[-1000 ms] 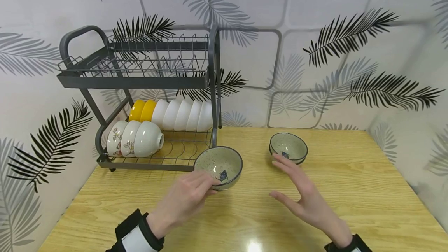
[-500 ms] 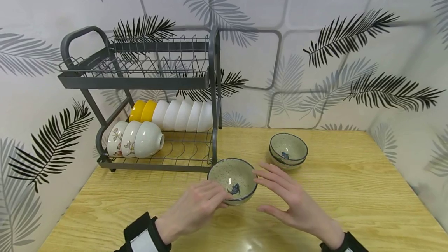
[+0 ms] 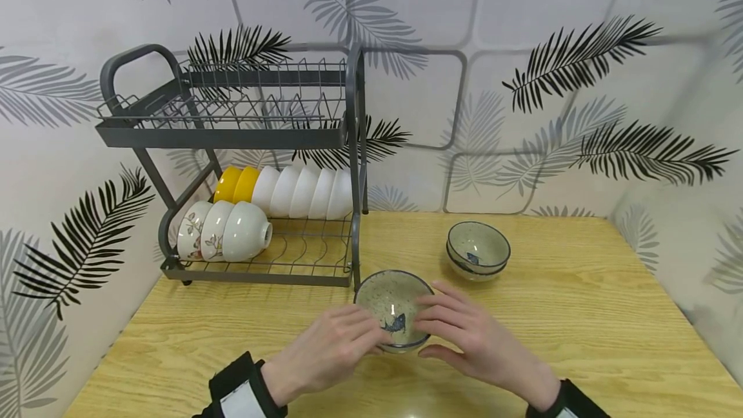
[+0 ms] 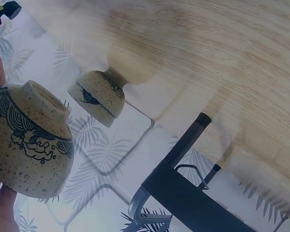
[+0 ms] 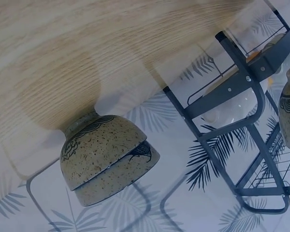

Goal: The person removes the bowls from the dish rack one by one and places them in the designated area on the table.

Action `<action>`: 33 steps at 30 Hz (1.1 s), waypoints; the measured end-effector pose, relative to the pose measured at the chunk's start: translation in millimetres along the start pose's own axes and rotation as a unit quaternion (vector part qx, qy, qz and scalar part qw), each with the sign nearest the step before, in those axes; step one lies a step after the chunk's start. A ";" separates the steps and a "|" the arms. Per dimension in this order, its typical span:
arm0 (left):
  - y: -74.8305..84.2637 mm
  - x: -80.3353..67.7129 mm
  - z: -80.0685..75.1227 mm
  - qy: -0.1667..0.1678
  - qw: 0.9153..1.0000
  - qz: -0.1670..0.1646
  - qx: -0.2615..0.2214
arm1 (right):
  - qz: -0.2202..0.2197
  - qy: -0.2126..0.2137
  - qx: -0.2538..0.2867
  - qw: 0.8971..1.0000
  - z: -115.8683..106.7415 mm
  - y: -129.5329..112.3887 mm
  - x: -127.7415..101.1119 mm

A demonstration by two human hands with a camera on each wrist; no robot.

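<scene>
Head view shows the pale wooden surface [image 3: 580,315] carrying a grey two-tier metal dish rack [image 3: 232,134] with white and yellow bowls, a stack of two speckled green ceramic bowls [image 3: 478,250] to its right, and nearer the person a single speckled green ceramic bowl with a blue fish [image 3: 395,309]. The left hand [image 3: 331,353] pinches its near-left rim while the right hand [image 3: 470,334] lays nearly straight fingers on the right rim. A good handover probably needs the right fingers firmly round the rim before the left lets go.
</scene>
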State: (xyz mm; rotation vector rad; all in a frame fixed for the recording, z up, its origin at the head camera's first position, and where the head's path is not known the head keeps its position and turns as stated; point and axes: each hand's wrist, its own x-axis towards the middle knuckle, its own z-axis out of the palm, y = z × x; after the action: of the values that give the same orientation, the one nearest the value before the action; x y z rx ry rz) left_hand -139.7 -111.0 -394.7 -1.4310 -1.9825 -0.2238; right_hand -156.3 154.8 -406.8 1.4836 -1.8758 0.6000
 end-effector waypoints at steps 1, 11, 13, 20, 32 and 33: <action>0.0 0.3 0.1 0.000 1.000 0.003 0.000 | -0.005 -0.003 -0.002 1.000 0.5 -0.1 0.5; -1.1 -1.1 3.4 -0.010 1.000 0.018 0.003 | -0.036 -0.030 0.008 0.999 5.6 -1.3 3.3; -1.2 -1.4 3.5 -0.015 1.000 0.014 0.000 | -0.025 -0.046 0.005 0.999 5.0 -2.7 2.9; -4.0 -1.3 5.0 -0.020 1.000 0.016 -0.006 | -0.009 -0.061 -0.019 0.998 4.2 -5.5 1.5; -4.7 -1.4 10.7 -0.030 0.999 0.018 0.006 | -0.012 -0.058 -0.033 0.998 1.4 -4.7 -4.7; -4.6 -1.9 11.2 -0.034 0.999 0.010 0.004 | -0.010 -0.061 -0.036 0.997 1.0 -4.1 -5.6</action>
State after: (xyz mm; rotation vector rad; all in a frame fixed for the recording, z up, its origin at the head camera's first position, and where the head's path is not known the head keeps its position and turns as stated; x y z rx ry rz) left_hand -148.2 -108.6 -403.2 -1.4702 -2.0192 -0.1593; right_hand -151.7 156.7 -411.8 1.5201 -1.9523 0.4353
